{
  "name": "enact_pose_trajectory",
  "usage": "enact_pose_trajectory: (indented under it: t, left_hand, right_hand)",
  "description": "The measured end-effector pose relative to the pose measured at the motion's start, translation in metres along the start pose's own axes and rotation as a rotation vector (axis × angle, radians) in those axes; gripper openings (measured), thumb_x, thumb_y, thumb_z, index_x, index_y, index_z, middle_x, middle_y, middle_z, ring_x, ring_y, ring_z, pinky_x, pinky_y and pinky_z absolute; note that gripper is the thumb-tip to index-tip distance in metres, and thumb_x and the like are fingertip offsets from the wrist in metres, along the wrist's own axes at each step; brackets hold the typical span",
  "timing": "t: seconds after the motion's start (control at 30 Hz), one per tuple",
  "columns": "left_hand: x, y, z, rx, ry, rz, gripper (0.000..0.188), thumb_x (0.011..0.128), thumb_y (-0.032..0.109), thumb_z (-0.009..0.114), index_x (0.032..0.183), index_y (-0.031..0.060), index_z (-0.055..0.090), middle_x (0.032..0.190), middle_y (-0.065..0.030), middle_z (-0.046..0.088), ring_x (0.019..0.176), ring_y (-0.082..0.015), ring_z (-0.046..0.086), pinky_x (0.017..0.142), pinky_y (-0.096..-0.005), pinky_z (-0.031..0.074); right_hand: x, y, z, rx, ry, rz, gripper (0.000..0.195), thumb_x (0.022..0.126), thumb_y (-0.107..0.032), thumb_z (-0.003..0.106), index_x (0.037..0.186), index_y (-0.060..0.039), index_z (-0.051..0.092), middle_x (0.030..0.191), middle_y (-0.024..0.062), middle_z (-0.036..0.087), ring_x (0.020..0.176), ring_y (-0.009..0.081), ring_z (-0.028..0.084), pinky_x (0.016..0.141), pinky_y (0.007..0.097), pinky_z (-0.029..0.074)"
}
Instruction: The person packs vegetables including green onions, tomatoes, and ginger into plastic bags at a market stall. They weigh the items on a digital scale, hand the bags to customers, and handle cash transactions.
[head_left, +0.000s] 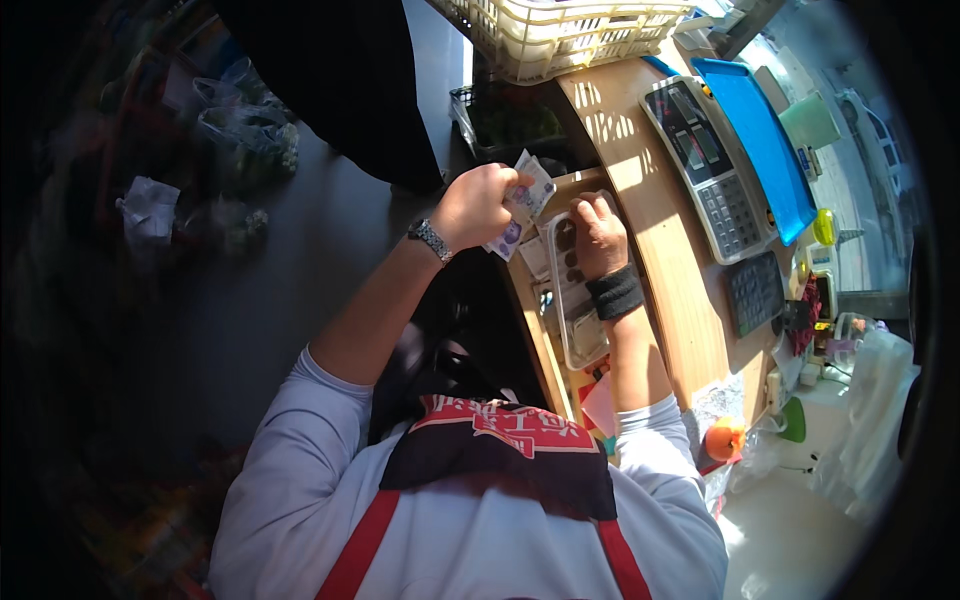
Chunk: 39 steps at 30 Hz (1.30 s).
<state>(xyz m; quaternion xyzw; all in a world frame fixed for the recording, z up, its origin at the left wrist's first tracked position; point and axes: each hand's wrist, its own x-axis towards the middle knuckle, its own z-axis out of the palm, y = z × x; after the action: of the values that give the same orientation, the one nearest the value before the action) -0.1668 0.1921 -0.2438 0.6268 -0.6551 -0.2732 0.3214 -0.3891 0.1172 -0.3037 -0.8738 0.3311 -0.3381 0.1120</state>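
Note:
My left hand, with a metal wristwatch, is closed on several banknotes that fan out above the open wooden drawer. To its right, my right hand, with a black wristband below it, reaches down into the drawer, over a clear plastic tray of coins. Its fingers are bent at the tray's far end, and whether they hold anything cannot be seen. Folded paper notes lie in the drawer, left of the tray.
Right of the drawer, the wooden counter bears a digital price scale with a blue pan, a dark calculator and an orange fruit. A cream plastic crate stands at the top. A person in dark clothing is at the upper left.

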Motion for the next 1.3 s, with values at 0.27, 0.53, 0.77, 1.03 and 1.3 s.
enact_pose_trajectory:
  t: [0.27,0.53,0.77,1.03,1.3]
  left_hand:
    - [0.084,-0.02,0.061,0.215,-0.607,0.125,0.032,0.077,0.012,0.07,0.108,0.0043,0.067,0.105,-0.0179,0.068,0.095,-0.0319,0.066,0.083,-0.0343,0.05]
    - [0.095,-0.037,0.068,-0.488,-0.691,-0.386,0.029,0.099,0.018,0.046,0.122,0.009,0.061,0.102,-0.0011,0.063,0.092,-0.0109,0.055,0.082,-0.03,0.046]
    - [0.033,-0.014,0.055,-0.411,-0.211,-0.156,0.045,0.102,0.033,0.051,0.132,-0.0008,0.052,0.117,-0.0056,0.063,0.106,-0.0111,0.056,0.094,-0.0252,0.044]
    - [-0.049,0.051,0.035,0.391,-0.343,0.373,0.088,0.057,0.01,0.084,0.138,0.0118,0.05,0.148,-0.0228,0.037,0.136,-0.0425,0.037,0.107,-0.0494,0.037]
    - [-0.005,0.075,0.066,0.404,-0.281,0.396,0.093,0.061,-0.001,0.077,0.145,0.0187,0.041,0.154,-0.0132,0.028,0.14,-0.039,0.029,0.11,-0.0447,0.038]
  right_hand:
    - [0.01,-0.013,-0.016,-0.003,0.025,-0.087,0.022,0.077,0.005,0.062,0.095,-0.0079,0.062,0.09,0.009,0.06,0.078,0.028,0.063,0.065,0.0335,0.054]
    - [0.003,-0.008,-0.005,-0.071,-0.134,-0.013,0.031,0.082,-0.001,0.058,0.111,-0.0111,0.061,0.108,0.0119,0.061,0.092,0.0308,0.064,0.076,0.0358,0.056]
    - [-0.007,-0.003,0.027,-0.155,-0.393,0.111,0.026,0.095,-0.018,0.048,0.108,-0.0009,0.062,0.113,0.0171,0.06,0.102,0.0327,0.062,0.087,0.0387,0.052]
    - [-0.058,-0.033,-0.031,-0.023,-0.011,0.102,0.009,0.077,-0.012,0.063,0.084,-0.0057,0.062,0.096,0.0099,0.059,0.089,0.0256,0.061,0.078,0.0352,0.051]
    - [-0.103,-0.064,-0.126,0.139,-0.028,0.204,0.029,0.075,-0.015,0.076,0.099,-0.0053,0.063,0.107,0.0093,0.06,0.098,0.0271,0.058,0.088,0.0364,0.048]
